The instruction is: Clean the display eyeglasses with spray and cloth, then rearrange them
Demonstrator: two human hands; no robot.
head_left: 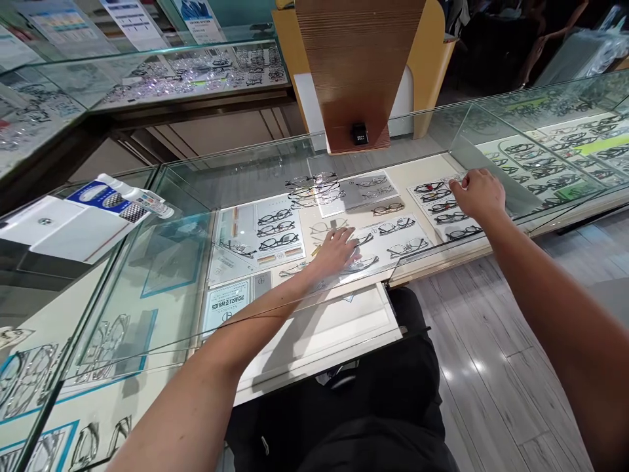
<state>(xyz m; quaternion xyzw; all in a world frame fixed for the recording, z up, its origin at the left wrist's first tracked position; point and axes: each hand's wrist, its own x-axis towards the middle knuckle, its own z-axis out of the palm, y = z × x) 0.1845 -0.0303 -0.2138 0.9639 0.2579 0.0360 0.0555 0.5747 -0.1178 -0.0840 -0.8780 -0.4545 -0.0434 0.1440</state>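
Note:
My left hand [335, 250] is over several pairs of eyeglasses in a glass display case, its fingers spread and palm down. Whether it touches a frame or the glass is unclear. Dark-rimmed eyeglasses [363, 263] show beside its fingers, with another pair [407, 247] to the right. My right hand [481, 193] rests at the right part of the case, fingers loosely bent and thumb apart, with nothing visible in it. It is beside a white display card [426, 208] bearing a column of dark eyeglasses [451, 217].
A white drawer [324, 334] stands pulled out above my lap. On the glass at left lie a white box [63, 226] and a white bottle [140, 198]. A brown wooden chair back [361, 65] rises behind the case. More eyeglasses [550, 172] fill the right compartment.

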